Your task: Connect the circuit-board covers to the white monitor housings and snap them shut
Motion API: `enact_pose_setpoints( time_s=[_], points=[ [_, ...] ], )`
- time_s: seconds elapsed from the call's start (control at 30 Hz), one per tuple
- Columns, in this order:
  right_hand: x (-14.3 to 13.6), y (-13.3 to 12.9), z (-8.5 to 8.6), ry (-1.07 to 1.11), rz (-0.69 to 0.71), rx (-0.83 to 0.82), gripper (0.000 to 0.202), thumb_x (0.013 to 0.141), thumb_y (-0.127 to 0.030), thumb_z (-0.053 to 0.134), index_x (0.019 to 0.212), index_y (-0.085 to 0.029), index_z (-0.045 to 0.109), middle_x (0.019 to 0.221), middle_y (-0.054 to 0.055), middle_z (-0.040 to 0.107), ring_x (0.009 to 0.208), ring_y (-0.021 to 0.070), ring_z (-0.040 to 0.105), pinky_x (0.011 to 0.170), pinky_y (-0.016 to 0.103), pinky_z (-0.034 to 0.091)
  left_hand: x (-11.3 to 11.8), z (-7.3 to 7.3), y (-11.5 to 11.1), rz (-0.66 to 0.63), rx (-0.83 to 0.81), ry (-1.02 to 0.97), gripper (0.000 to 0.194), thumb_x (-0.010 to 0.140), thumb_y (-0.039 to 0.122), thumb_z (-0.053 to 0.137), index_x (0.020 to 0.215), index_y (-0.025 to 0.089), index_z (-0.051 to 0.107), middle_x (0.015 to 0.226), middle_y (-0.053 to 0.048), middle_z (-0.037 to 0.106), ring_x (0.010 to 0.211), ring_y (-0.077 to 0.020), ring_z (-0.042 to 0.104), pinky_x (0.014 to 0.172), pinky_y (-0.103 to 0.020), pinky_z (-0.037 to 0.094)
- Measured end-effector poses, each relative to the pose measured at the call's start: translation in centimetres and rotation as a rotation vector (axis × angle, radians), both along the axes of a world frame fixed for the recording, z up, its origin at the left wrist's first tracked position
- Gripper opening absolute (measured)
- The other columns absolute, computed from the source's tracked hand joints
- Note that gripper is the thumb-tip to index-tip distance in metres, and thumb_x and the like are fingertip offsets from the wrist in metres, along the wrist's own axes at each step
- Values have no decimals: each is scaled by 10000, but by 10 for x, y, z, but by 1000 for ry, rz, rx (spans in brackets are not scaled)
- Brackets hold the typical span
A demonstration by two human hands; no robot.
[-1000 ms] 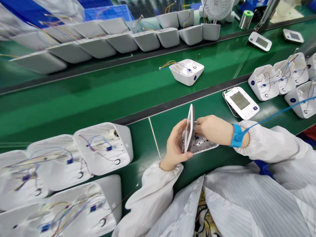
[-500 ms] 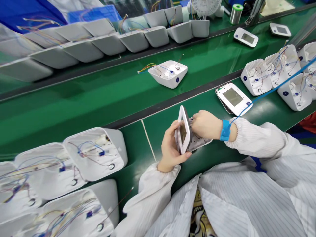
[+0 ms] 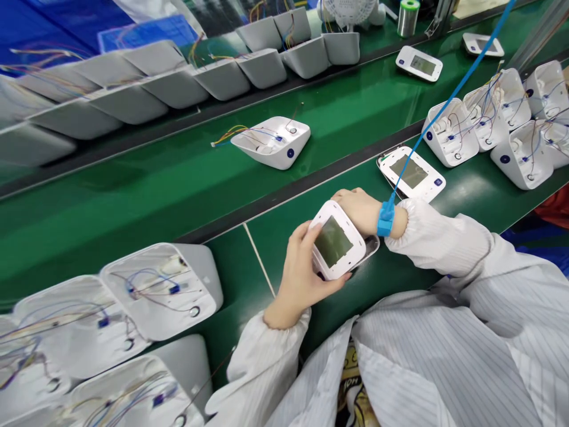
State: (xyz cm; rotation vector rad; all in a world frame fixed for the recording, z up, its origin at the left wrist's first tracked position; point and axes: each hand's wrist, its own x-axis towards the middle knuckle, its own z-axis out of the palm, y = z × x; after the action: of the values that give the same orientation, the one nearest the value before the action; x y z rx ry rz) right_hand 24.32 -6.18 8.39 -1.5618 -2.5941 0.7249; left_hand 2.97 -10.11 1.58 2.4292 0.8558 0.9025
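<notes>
A white panel with a grey-green screen (image 3: 333, 242) is in my left hand (image 3: 299, 276), whose thumb and fingers grip its left and lower edges. Its screen faces up toward me. Behind the panel's upper right edge is my right hand (image 3: 359, 209), with a blue strap (image 3: 386, 218) on the wrist. The right fingertips are mostly hidden by the panel, so what they hold cannot be made out. Part of a second, grey piece (image 3: 370, 250) shows under the panel's right side. Another screen panel (image 3: 411, 173) lies on the green table beyond my right wrist.
Open white housings with wires stand at the left (image 3: 162, 290) and at the right (image 3: 451, 133). One housing (image 3: 273, 142) sits on the green belt (image 3: 178, 172). A row of housings (image 3: 222, 80) lines the far side. A blue cord (image 3: 457, 89) rises from my right wrist.
The panel has turned from nearly edge-on to show its screen and lies lower over the grey piece. The housing on the belt appears further left. The blue cord now runs more steeply upward.
</notes>
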Motion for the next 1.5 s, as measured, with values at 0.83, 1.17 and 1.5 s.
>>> enact_pose_setpoints(
  time_s=[0.83,1.17,1.5],
  points=[
    [41,-90,-54,737,-663,-140,682,904,-599,561,1399,-129,559,1358,152,615,1189,278,617,1009,423,493,32,-1,1,247,-76,381,1324,569,899,637,1584,142,250,1549,-289,299,1270,-503,428,966,-624,385],
    [32,-64,-55,730,-450,-219,750,826,-393,708,1498,-209,431,1443,103,549,1288,278,552,1077,484,467,27,-12,0,415,-297,5,957,947,657,402,1610,89,11,1537,-274,364,1382,-363,432,1077,-532,396],
    [32,-55,-51,801,-435,-305,739,807,-352,730,1474,-203,448,1460,108,535,1342,274,517,1160,485,391,33,1,64,425,-437,-220,667,955,587,454,1483,180,436,1170,-125,676,1119,-275,619,1007,-454,442]
  ],
)
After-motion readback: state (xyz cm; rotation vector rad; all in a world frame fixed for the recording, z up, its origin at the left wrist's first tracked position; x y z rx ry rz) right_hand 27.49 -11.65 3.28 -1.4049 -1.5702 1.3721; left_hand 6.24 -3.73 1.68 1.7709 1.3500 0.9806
